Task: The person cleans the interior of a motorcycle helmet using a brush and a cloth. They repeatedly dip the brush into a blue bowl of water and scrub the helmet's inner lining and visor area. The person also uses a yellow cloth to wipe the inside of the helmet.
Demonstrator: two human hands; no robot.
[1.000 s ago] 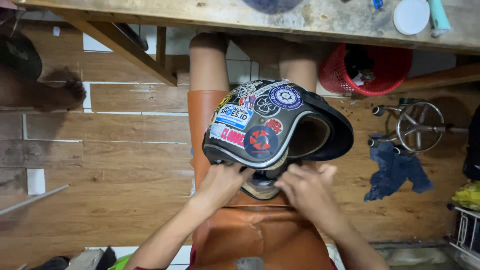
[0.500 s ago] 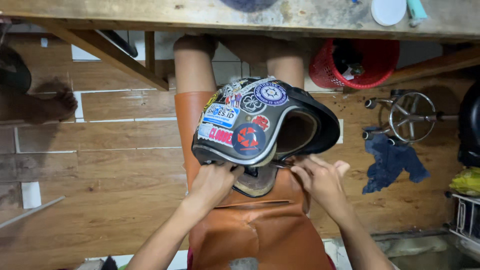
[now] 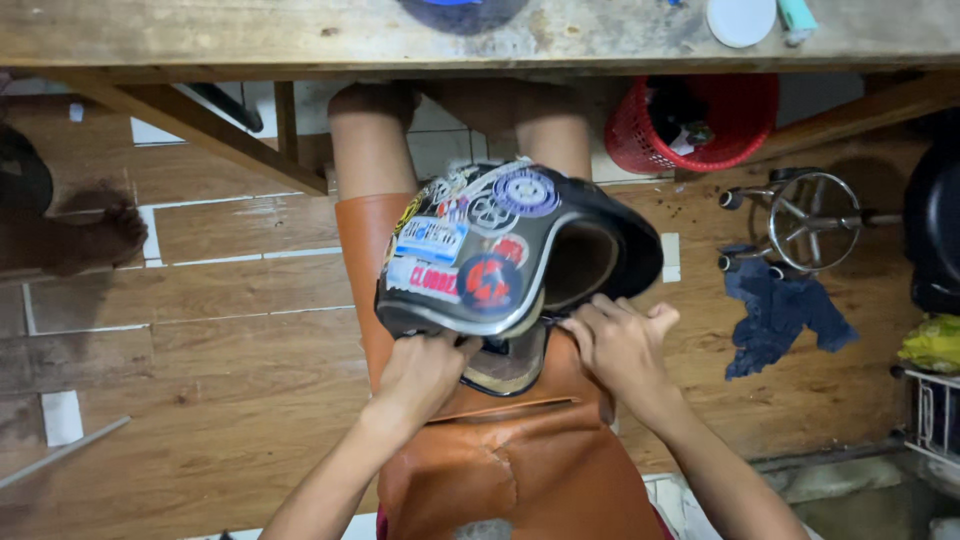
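A black helmet [image 3: 500,250] covered in round and rectangular stickers rests on my lap, over an orange-brown apron [image 3: 520,470]. Its face opening points right. My left hand [image 3: 425,365] grips the helmet's lower rim at the left, fingers curled under the edge. At the rim's right side my right hand [image 3: 620,340] pinches the edge near the opening. A tan liner piece [image 3: 510,365] shows beneath the rim between the two hands.
A worn wooden workbench [image 3: 300,35] runs along the top, with a white lid [image 3: 740,18] on it. Under it stand a red basket [image 3: 700,120], a metal wheeled stool base [image 3: 800,215] and a blue rag [image 3: 785,310]. Wood-pattern floor lies left.
The view has shifted slightly. My right hand has moved from under the helmet out to the right side of its rim; my left hand stays on the lower rim.
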